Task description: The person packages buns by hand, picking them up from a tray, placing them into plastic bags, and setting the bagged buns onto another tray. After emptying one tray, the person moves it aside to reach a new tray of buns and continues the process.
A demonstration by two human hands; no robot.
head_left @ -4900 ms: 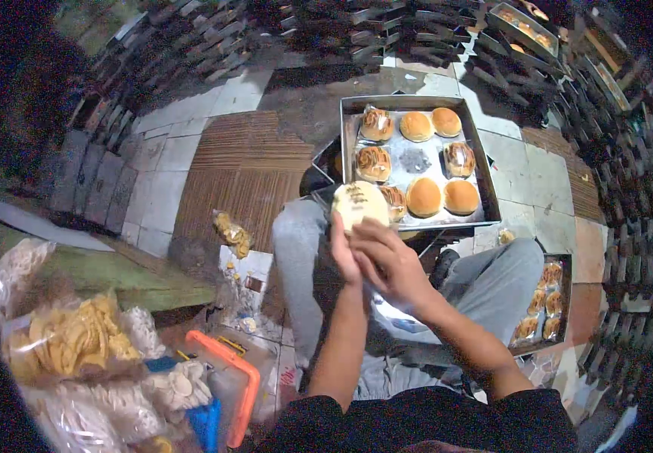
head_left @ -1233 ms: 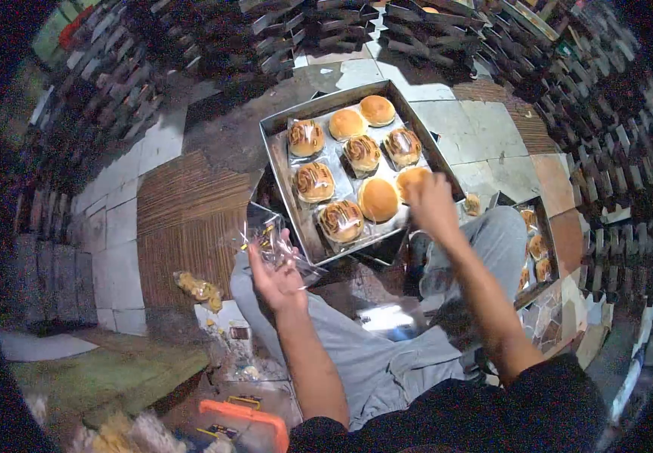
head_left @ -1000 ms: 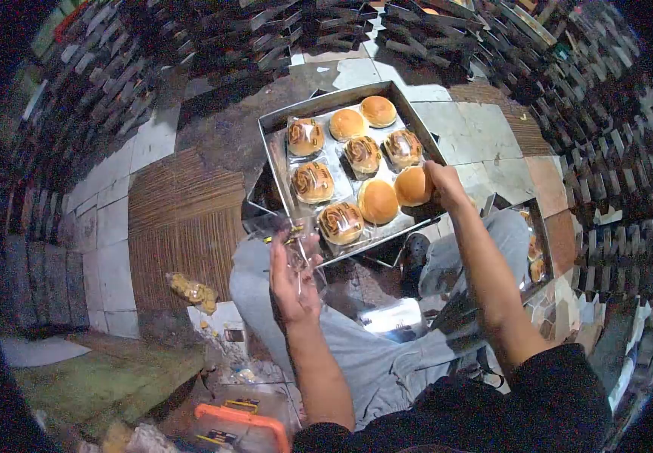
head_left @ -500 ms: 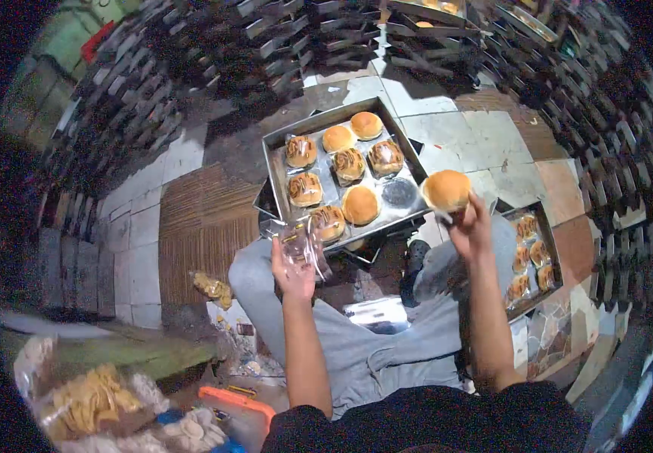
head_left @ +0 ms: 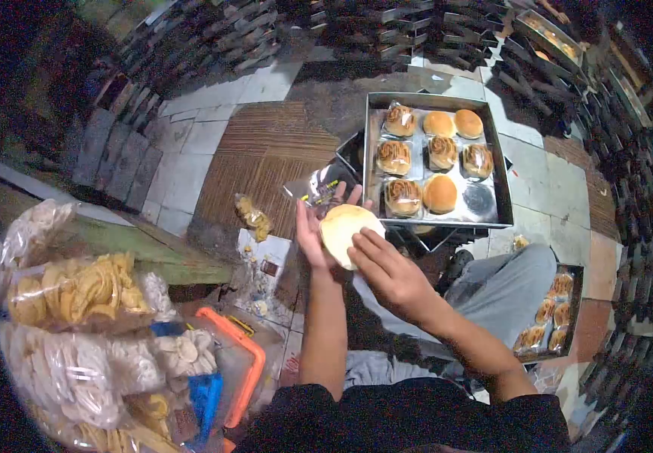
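A round bun (head_left: 344, 232) is between my two hands, its pale flat underside turned toward me. My right hand (head_left: 396, 279) grips its right edge, fingers lying over the underside. Behind and to the left, my left hand (head_left: 311, 238) cups the bun and holds a clear plastic bag (head_left: 313, 186) with dark and yellow print; its fingers are partly hidden. Beyond my hands, a metal tray (head_left: 447, 220) holds plain golden buns (head_left: 440, 194) and several brown-striped buns (head_left: 394, 157) in clear wrapping. A dark round mark shows on the tray's bare bottom.
At right, a second tray (head_left: 574, 317) of wrapped buns lies beside my knee. Bags of yellow chips (head_left: 77, 291) and pale snacks are piled at left, near an orange plastic handle (head_left: 247, 362). A small snack bag (head_left: 252, 217) lies on the floor. Dark stacks surround the area.
My right hand has brought the bun from the tray's right side over to my left hand and tipped its underside toward me. The view has turned left, showing more snack bags.
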